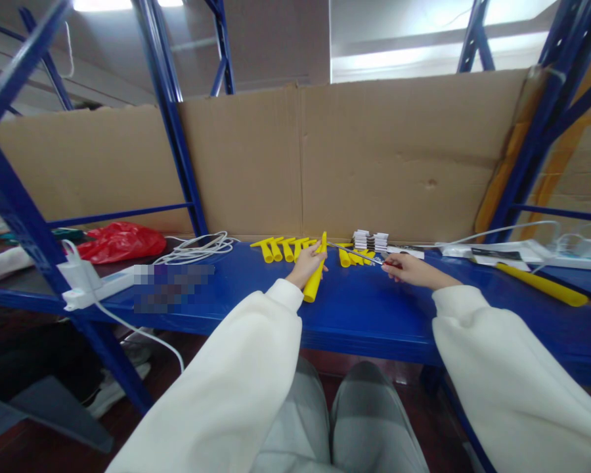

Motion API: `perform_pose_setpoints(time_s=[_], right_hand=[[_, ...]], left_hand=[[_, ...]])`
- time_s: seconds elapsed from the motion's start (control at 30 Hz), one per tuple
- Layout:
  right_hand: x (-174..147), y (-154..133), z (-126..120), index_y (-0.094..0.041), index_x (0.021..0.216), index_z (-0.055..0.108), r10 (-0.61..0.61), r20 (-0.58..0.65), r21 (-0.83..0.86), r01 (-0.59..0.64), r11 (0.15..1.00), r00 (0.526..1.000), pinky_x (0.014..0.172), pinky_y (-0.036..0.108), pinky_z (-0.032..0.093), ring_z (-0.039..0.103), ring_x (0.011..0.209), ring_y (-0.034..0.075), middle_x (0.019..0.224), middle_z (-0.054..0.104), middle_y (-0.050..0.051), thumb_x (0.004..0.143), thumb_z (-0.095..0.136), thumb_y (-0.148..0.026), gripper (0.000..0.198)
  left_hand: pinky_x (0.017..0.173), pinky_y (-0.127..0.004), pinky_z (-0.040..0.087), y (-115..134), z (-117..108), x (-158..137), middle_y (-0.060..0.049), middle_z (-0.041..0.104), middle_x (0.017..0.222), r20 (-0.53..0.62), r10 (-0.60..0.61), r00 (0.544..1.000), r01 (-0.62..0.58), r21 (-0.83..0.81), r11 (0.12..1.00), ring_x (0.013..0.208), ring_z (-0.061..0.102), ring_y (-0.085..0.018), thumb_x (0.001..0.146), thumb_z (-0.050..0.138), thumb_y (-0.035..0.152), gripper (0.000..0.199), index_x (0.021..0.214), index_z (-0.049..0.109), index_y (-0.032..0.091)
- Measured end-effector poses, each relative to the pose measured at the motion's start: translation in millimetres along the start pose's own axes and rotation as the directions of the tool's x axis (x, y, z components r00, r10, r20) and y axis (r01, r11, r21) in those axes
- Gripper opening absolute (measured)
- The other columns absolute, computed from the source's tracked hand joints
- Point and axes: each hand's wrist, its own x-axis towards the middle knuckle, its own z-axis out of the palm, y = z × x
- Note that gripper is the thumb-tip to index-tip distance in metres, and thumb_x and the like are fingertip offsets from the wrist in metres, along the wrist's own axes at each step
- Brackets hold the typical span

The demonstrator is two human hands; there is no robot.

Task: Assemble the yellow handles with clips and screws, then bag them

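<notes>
My left hand (306, 266) is closed around a yellow plastic tool handle (314, 284), a tube-like grip with a flatter, wider head, tilted upward above the blue tabletop (359, 309). My right hand (408, 269) grips the reddish end of a screwdriver (357, 254). Its thin metal shaft points left, with the tip close to the head of the yellow handle; whether they touch I cannot tell. Behind my left hand lies a row of similar yellow T-shaped handles (276, 249). More yellow handles (345, 256) lie just right of it, partly behind the shaft.
White-and-black small parts (370, 240) are stacked against the cardboard panel (364, 157). A longer yellow handle (544, 286) and white power strip (571, 256) lie right. Left are a coiled white cable (201, 248), a red plastic bag (125, 242) and plugged adapter (81, 279). Blue posts (170, 118) frame the bench.
</notes>
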Motion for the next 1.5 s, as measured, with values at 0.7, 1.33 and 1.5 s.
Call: perform_pose_setpoints(time_s=[0.7, 1.33, 1.5], right_hand=[[-3, 2, -8, -0.019, 0.09, 0.066, 0.088, 0.02, -0.362, -0.075, 0.929, 0.996, 0.069, 0.032, 0.05, 0.066, 0.075, 0.023, 0.08, 0.071, 0.009, 0.088, 0.05, -0.032, 0.021], [-2, 4, -7, -0.02, 0.085, 0.068, 0.133, 0.07, -0.41, -0.093, 0.907, 0.989, 0.069, 0.031, 0.05, 0.066, 0.075, 0.022, 0.082, 0.072, 0.008, 0.087, 0.054, -0.032, 0.018], [-1, 5, -5, -0.021, 0.084, 0.069, 0.137, 0.083, -0.417, -0.09, 0.904, 0.987, 0.069, 0.031, 0.051, 0.066, 0.077, 0.022, 0.083, 0.072, 0.008, 0.087, 0.055, -0.035, 0.02]], left_hand=[[0.106, -0.03, 0.046, -14, 1, 16, -0.014, 0.067, 0.131, -0.178, 0.115, 0.977, -0.119, -0.013, 0.993, 0.123, 0.062, -0.023, 0.069, 0.067, -0.007, 0.059, 0.125, 0.067, 0.011], [0.096, -0.033, 0.051, -42, -1, 43, -0.017, 0.069, 0.123, -0.207, 0.174, 0.963, -0.101, 0.32, 0.942, 0.11, 0.067, -0.025, 0.07, 0.075, 0.01, 0.054, 0.123, 0.067, 0.01], [0.092, -0.034, 0.053, -51, -3, 53, -0.012, 0.073, 0.109, -0.207, 0.249, 0.946, -0.173, 0.325, 0.93, 0.102, 0.069, -0.024, 0.067, 0.079, 0.016, 0.054, 0.12, 0.068, 0.014]])
